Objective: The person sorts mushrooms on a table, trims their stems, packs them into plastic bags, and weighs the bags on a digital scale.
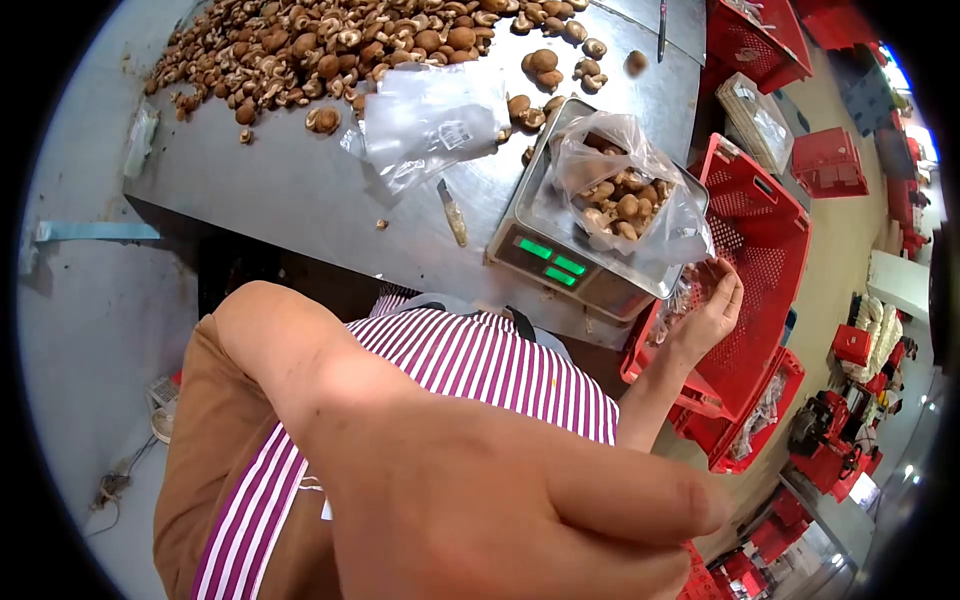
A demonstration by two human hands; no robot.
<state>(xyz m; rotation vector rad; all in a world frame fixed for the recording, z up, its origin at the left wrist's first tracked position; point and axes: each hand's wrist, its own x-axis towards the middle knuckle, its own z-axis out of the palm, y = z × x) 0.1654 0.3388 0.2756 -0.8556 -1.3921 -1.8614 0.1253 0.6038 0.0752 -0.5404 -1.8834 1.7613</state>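
Note:
My left hand [500, 500] is large and close to the camera, its fingers pressed together and curled; whatever it may hold is hidden. On the right, my right hand [710, 310] pinches the edge of a clear plastic bag [685, 240]. Brown mushrooms [628, 205] fill part of that bag, which rests on a metal scale [540, 215] with green lit digits. A stack of flat plastic bags [430, 120] lies left of the scale. Below the stack is a small knife [453, 215] on the metal table [300, 190].
A large mushroom pile [330, 50] covers the table's back, with loose mushrooms near the scale. A pen [662, 30] lies at the top. Red crates [765, 290] stand right of the table, one holding bagged items. More crates and goods are farther right.

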